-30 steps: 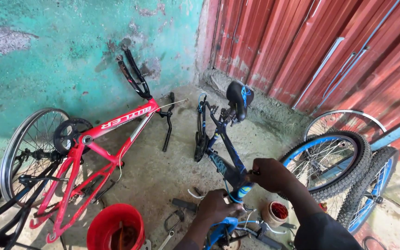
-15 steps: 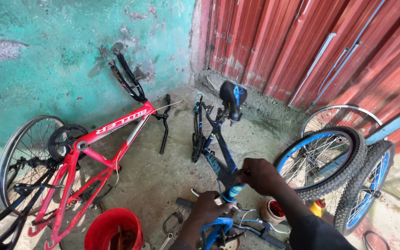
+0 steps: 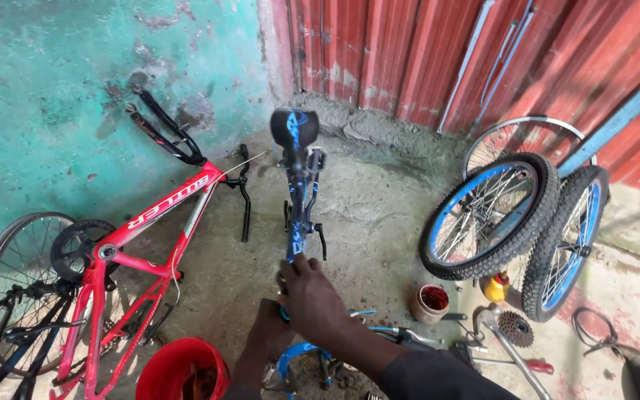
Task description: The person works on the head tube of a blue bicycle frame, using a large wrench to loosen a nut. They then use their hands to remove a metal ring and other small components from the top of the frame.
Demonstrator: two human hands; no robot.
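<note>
Both hands on the near end of the small bike frame, everything else fanned around that grip.

The right hand point(image 3: 312, 296) sits over the frame point(image 3: 298, 222), the left hand point(image 3: 268, 333) just below and left of it, and the frame runs straight away from the grip to its saddle point(image 3: 294, 126) by the back wall. Left of the grip lies a bigger bike frame point(image 3: 150, 244), a spoked wheel point(image 3: 9, 296) beyond it; the bucket point(image 3: 179, 370) sits near-left. Right of the grip stands a small tin point(image 3: 430, 302), then a sprocket point(image 3: 515, 328), and farther right two tyred wheels point(image 3: 498, 215) lean together, a bare rim point(image 3: 520, 137) behind them.
</note>
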